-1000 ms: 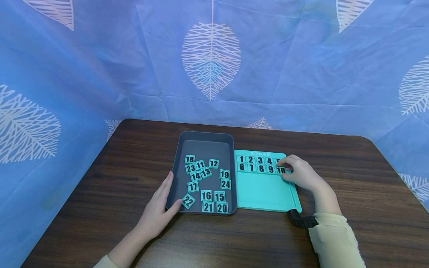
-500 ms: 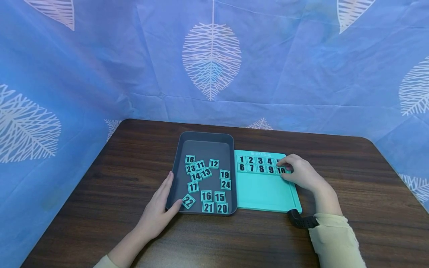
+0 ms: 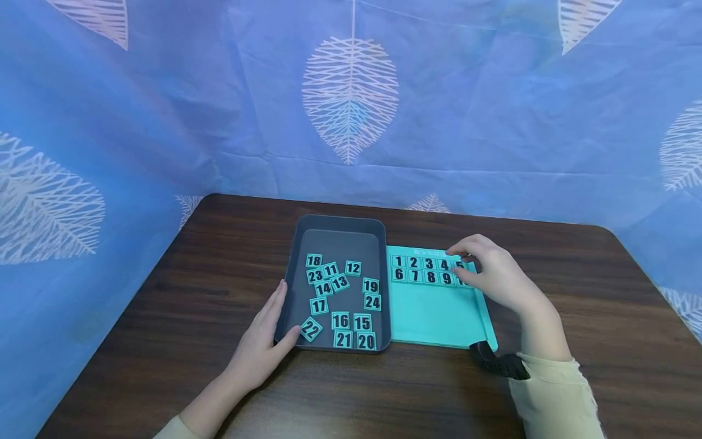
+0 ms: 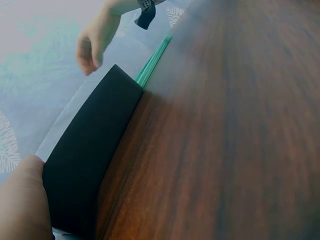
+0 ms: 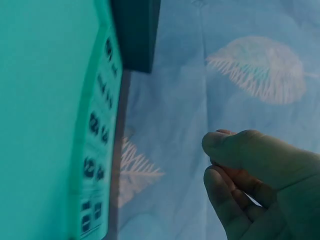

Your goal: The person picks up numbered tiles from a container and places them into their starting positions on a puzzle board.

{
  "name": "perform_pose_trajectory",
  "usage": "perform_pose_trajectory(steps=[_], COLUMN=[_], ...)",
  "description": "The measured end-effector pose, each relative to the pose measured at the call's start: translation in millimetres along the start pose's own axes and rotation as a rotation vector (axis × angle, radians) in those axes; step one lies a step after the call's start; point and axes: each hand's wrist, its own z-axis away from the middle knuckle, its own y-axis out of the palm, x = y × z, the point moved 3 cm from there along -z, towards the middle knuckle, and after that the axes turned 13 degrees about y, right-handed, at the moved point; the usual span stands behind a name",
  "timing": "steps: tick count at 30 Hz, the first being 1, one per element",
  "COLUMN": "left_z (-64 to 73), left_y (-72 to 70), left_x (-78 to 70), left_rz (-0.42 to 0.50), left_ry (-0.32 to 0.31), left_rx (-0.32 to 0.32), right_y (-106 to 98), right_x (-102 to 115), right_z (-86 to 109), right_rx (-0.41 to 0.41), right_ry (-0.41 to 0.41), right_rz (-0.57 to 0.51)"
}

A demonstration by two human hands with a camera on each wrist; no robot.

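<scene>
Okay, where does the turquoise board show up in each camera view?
Head: turquoise board right of center, beside the tray.
Left wrist: turquoise board a thin edge, upper middle.
Right wrist: turquoise board large, along the left edge.
Shared landmark: right hand, right of center in head, upper left in left wrist, lower right in right wrist.

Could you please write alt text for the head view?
A person's left hand touches a gray tray of loose numbered tiles; the right hand hovers over two tile rows on a turquoise board. Tray and board share a brown table.

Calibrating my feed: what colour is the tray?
The tray is dark grey, best seen in the head view.
</scene>
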Motion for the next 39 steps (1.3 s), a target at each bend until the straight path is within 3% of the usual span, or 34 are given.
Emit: perform_pose_trajectory(steps=[5, 19, 26, 32, 39], left_z=[0.7, 0.7, 0.1, -1.3, -2.2], left_y=[1.9, 1.4, 0.3, -0.5, -1.6], left_x=[0.3, 0.3, -0.1, -0.2, 1.1], left_rz=[0.003, -0.003, -0.005, 0.007, 0.008], left_ry=[0.006, -0.002, 0.003, -0.034, -0.044], left_rx=[-0.003, -0.006, -0.006, 0.003, 0.001], right_y=[7.7, 69.4, 97.0, 116.0, 134.6], right_x=[23.5, 99.0, 113.4, 114.6, 112.0], right_z=[-5.4, -32.7, -47.2, -63.8, -73.6], right_rx=[0.009, 0.246, 0.283, 0.305, 0.249], right_ry=[-0.047, -0.184, -0.231, -0.225, -0.216], right_rz=[-0.012, -0.157, -0.128, -0.045, -0.001])
